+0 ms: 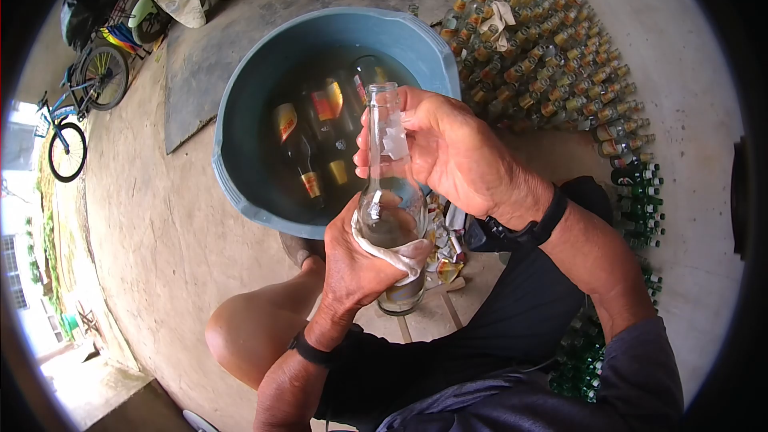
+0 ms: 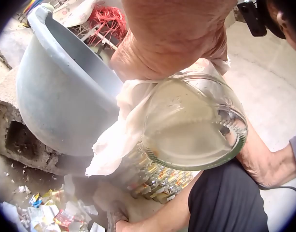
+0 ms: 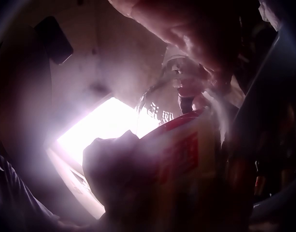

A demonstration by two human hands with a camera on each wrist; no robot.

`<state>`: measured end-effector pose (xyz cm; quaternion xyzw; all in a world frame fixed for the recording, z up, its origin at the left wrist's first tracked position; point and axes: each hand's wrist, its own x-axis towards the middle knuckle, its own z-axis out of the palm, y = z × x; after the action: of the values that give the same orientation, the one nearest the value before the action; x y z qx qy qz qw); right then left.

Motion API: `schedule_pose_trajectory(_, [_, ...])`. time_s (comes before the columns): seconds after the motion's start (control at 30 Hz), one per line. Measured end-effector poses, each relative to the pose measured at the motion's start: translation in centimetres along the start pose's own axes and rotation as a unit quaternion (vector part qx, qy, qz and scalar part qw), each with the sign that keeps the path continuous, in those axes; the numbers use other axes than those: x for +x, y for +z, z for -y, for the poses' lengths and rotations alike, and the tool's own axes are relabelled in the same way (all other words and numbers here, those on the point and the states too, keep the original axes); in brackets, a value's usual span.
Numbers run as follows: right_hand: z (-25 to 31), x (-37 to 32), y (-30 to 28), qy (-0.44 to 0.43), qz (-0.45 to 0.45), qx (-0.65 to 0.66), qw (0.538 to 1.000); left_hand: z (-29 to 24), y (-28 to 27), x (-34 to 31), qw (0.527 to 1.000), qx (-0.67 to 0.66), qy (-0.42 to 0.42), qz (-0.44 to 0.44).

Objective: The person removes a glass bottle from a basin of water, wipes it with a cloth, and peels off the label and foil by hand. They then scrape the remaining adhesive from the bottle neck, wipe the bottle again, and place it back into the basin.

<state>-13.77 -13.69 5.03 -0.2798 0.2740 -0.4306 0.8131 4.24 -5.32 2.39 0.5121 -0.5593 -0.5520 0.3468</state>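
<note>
The left hand (image 1: 352, 264) is gripping the lower body of a clear glass bottle (image 1: 390, 210), with a white cloth (image 1: 402, 255) wrapped between palm and glass. The right hand (image 1: 458, 152) is closing round the neck, thumb and fingers curled and pressing on a white paper patch (image 1: 394, 141) stuck there. The bottle is standing upright in the air between the person's knees, near the body and just this side of the tub. From the left wrist view its base is showing empty, the cloth hanging below it. The right wrist view is glare-washed and adding little.

Condition of the bottle: the body is reading bare and clear, so I judge its main label to be off; the neck patch is remaining, so this bottle is not finished.

Beyond the hands, a blue tub (image 1: 232, 140) is holding murky water in which dark bottles (image 1: 302, 152) are lying, labels still on them; I judge these to be outstanding. Torn label scraps (image 1: 445, 250) are lying on the floor beneath the hands. To the far right, bottles (image 1: 552, 56) are lying in stacked rows by the wall, with green bottles (image 1: 640, 192) nearer. A bicycle (image 1: 80, 104) is leaning at the far left.
</note>
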Motion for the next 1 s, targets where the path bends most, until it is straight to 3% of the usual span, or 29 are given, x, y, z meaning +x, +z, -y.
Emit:
schedule_pose_trajectory(0.3, [-0.1, -0.1, -0.5, 0.005, 0.017, 0.022, 1.000, -0.1, -0.1, 0.0, 1.000, 0.001, 0.002, 0.002])
schedule_pose_trajectory(0.7, [0.1, -0.5, 0.5, -0.021, -0.014, -0.142, 0.990, -0.3, 0.5, -0.1, 0.997, -0.036, -0.053, -0.034])
schedule_pose_trajectory(1.0, [1.1, -0.9, 0.2, -0.004, 0.002, -0.147, 0.989, -0.2, 0.4, -0.1, 0.998, -0.010, -0.047, -0.033])
